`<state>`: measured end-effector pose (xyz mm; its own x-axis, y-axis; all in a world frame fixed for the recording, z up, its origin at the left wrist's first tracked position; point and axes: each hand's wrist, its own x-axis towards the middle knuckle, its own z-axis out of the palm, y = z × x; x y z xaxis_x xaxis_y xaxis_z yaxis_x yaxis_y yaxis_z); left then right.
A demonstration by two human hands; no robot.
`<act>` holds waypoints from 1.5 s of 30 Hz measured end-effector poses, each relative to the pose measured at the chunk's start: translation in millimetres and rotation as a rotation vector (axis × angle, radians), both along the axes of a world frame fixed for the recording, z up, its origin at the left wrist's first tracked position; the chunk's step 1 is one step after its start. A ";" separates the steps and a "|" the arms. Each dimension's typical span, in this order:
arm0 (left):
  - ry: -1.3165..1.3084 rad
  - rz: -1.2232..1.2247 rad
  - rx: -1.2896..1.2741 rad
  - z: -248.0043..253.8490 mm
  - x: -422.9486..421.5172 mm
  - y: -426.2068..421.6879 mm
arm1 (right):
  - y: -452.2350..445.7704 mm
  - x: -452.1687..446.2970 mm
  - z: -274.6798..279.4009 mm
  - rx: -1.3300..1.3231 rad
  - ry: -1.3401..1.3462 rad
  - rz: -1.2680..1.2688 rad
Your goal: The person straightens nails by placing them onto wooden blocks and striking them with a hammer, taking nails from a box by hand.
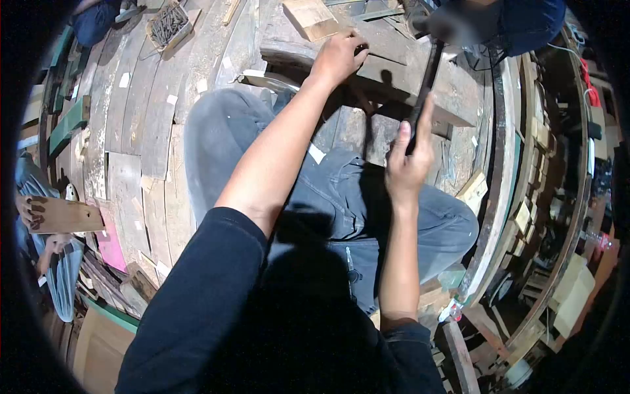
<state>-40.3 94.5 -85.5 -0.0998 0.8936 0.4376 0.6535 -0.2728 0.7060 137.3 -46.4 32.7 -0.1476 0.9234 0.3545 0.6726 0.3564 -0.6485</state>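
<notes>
My left hand (338, 59) is closed in a pinch over a wooden beam (433, 105), beside a pale wood block (308, 16); whatever is between its fingertips is too small to make out. My right hand (410, 154) grips a long dark handle (428, 79), thumb and forefinger stretched along it. The handle slants up over the beam, and its top end is blurred. Beneath my left forearm, part of a curved metal blade (266, 82) shows by my knee.
A box of nails (169, 27) sits at the upper left on the plank floor (131, 125). At the left edge a person's hands are at a board (65, 215). Dark blue clothing (531, 26) shows at the upper right. Wood pieces lie beyond a long rail (502, 164) on the right.
</notes>
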 end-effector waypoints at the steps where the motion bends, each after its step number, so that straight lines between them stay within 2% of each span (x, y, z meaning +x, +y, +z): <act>1: -0.001 -0.007 0.009 2.2 -0.1 -1.0 | 1.1 -1.2 -6.0 0.037 -0.005 0.020; 3: -0.005 -0.021 0.028 5.4 -0.7 -1.9 | 4.0 0.9 -23.9 -0.056 -0.103 0.038; 5: -0.003 -0.015 0.037 6.0 0.8 -0.7 | -0.6 11.1 -30.0 -0.192 -0.036 -0.009; 6: 0.002 0.000 0.042 5.0 0.9 1.1 | -1.2 12.2 -19.5 -0.134 -0.031 -0.002; 7: 0.007 0.019 0.038 2.7 -0.2 -1.5 | 3.2 13.0 -20.2 0.106 -0.098 0.018; 10: 0.021 -0.011 0.038 -1.9 0.0 -0.9 | -1.0 7.7 -5.9 -0.003 -0.011 -0.014; 13: 0.020 -0.001 0.010 6.7 -0.2 -3.5 | -0.5 3.1 -20.8 -0.014 -0.044 0.022; 14: 0.004 -0.006 -0.003 9.7 -0.8 -4.7 | -4.5 4.5 -22.3 -0.204 -0.035 0.040; 15: -0.014 -0.010 -0.015 9.5 -1.1 -4.1 | -4.2 2.9 -27.7 -0.245 -0.050 0.003; 17: -0.029 -0.017 0.019 8.2 -1.5 0.2 | -5.7 12.8 -24.8 -0.189 -0.011 -0.023; 18: -0.030 -0.011 0.030 8.4 -1.6 0.2 | -3.5 14.9 -21.4 -0.013 -0.069 -0.024; 20: 0.021 0.009 0.020 7.1 0.6 -3.0 | -7.6 21.3 -24.1 -0.136 0.059 -0.096; 22: 0.062 0.001 0.007 9.3 1.0 -4.3 | -5.6 26.8 -31.7 -0.109 0.123 -0.123; 24: 0.077 -0.004 -0.080 11.3 2.0 -5.9 | -5.9 32.2 -35.6 -0.138 0.155 -0.137; 33: 0.027 -0.077 -0.140 12.6 -0.8 -3.6 | -7.2 30.0 -36.2 -0.312 0.279 -0.185; 37: 0.022 -0.129 -0.171 19.9 -2.9 -5.3 | -5.4 28.7 -30.3 -0.138 0.147 -0.126; 39: 0.028 -0.170 -0.135 17.4 -4.9 -4.0 | -5.7 26.6 -22.4 0.066 0.086 -0.050; 43: 0.060 -0.142 -0.075 20.7 -3.3 -8.0 | -10.2 12.9 13.5 0.074 0.093 -0.060; 45: 0.054 -0.148 -0.154 25.3 -2.2 -9.5 | -11.0 10.3 17.1 0.089 0.044 -0.043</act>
<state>-42.5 85.0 -60.2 0.0572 0.9535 0.2958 0.6527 -0.2600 0.7117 147.6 -57.5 49.8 -0.0912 0.8931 0.4406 0.6603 0.3854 -0.6446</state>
